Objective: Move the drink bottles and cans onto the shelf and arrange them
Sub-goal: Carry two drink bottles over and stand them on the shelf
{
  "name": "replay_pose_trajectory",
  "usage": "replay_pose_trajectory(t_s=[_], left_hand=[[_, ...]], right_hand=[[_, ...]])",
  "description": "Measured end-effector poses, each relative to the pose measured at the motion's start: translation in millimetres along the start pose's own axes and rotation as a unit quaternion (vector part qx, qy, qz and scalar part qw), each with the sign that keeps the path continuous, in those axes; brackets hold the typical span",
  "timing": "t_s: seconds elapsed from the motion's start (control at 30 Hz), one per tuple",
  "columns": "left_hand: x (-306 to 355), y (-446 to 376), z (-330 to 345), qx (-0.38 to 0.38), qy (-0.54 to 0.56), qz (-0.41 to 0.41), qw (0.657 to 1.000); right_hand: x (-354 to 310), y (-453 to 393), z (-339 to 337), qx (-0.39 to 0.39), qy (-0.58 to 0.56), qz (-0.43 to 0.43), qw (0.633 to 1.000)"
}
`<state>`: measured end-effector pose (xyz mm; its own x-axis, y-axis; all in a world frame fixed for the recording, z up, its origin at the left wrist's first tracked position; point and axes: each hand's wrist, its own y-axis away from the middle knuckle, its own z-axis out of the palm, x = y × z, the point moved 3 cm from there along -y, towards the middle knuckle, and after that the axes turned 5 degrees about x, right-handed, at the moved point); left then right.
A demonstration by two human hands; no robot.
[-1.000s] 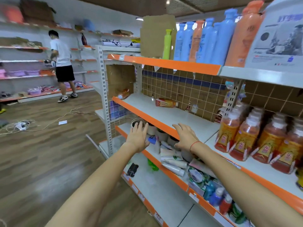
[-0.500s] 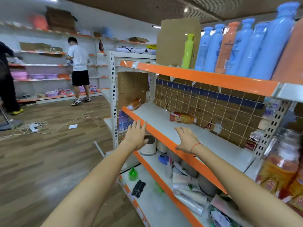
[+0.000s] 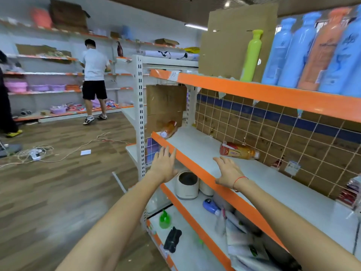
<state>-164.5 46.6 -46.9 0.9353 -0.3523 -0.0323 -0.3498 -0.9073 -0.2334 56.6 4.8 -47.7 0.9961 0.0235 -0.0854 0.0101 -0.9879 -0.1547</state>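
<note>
Both our hands are empty, fingers spread: left hand (image 3: 163,166) just off the shelf's (image 3: 195,142) orange edge, right hand (image 3: 228,171) over it, near the tipped tea bottle (image 3: 238,151) by the back grid; a second bottle (image 3: 169,129) lies at the far-left corner. These look full, so probably heavy, rigid and slick, and they'll roll; we'd grab mid-body over the label. Plenty of bare shelf between them for standing both up, but that left one sits near the edge.

You have one view only, from the camera on your head, looking forward and slightly down along the shelf (image 3: 254,173), which runs from near right to far left. It sits close: your left hand (image 3: 164,165) and right hand (image 3: 228,173) reach out mid-frame. The wide lens also takes in the floor (image 3: 58,182) at left and the far wall shelving (image 3: 48,90).
</note>
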Motion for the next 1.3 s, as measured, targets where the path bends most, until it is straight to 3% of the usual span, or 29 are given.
replay_pose_trajectory(t_s=[0.47, 0.87, 1.07, 1.3], left_hand=[[-135, -109, 18, -0.001, 0.003, 0.046, 0.999], [-94, -189, 59, 0.004, 0.038, 0.103, 0.994], [-96, -221, 80, 0.017, 0.101, 0.063, 0.993], [-119, -260, 112, -0.010, 0.060, 0.034, 0.998]], right_hand=[[-66, -113, 25, 0.022, -0.018, 0.079, 0.996], [-17, -170, 26, 0.017, 0.007, 0.111, 0.994], [-7, -204, 35, 0.009, 0.002, 0.106, 0.994], [5, -236, 63, 0.008, -0.008, 0.096, 0.995]])
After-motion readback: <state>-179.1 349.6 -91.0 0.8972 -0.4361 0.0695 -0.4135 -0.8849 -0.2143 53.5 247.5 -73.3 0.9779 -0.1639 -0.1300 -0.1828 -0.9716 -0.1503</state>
